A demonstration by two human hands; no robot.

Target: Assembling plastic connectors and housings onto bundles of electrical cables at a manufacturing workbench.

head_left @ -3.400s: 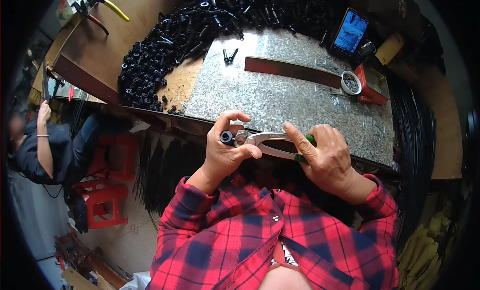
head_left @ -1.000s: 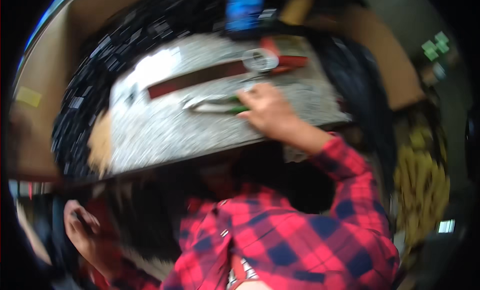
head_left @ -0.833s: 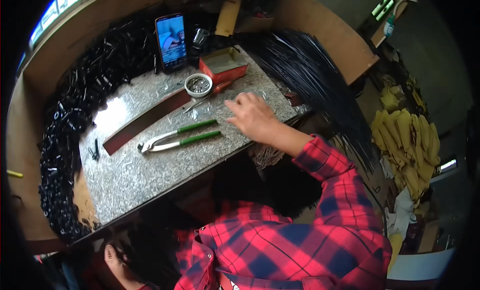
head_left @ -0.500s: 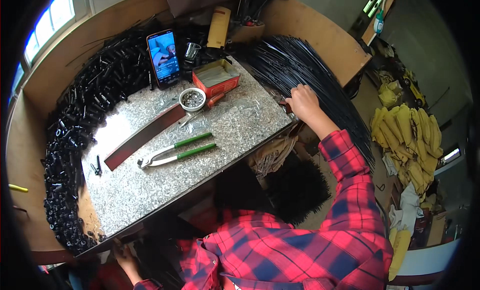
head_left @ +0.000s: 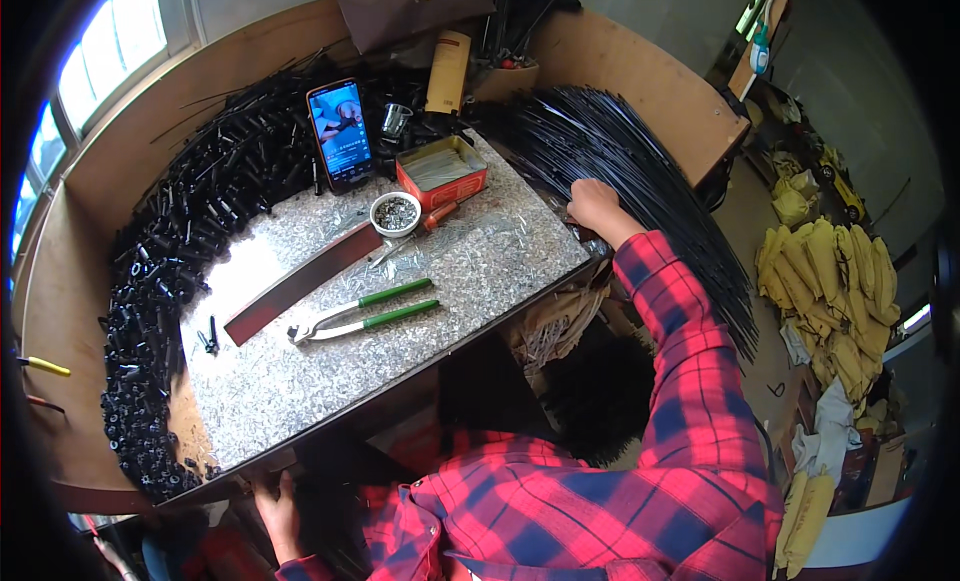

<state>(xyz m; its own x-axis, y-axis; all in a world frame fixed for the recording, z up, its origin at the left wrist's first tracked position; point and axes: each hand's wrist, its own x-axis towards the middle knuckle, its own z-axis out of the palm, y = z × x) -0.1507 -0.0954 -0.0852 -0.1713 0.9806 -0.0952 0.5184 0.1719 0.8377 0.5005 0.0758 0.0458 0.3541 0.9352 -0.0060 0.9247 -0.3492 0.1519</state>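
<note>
My right hand [head_left: 597, 210] is closed at the right corner of the speckled stone slab [head_left: 400, 381], beside a fan of long thin black rods [head_left: 590, 131]; whatever its fingers hold is hidden. Below the slab's front edge, my left hand [head_left: 277, 513] has thumb and fingers apart, their tips partly hidden at the edge. On the slab lie end-cutting pincers [head_left: 370, 310] with green handles, a long dark-red bar [head_left: 300, 284] and a red-handled screwdriver [head_left: 437, 216]. A white bowl [head_left: 395, 215] of small metal pieces stands by a red tin [head_left: 445, 189] holding thin pale strips.
Heaps of small black tubular parts [head_left: 160, 281] border the slab's left and back. A lit phone [head_left: 339, 136] leans upright there. Two small dark pieces [head_left: 208, 336] lie on the slab's left. Yellow bundles [head_left: 830, 291] are piled at the right. A black bristly bundle [head_left: 600, 396] sits below.
The view has shifted slightly, moving the bench right and down in the picture. My left hand has risen against the slab's front edge. My right hand stays near the corner, its fingers less visible.
</note>
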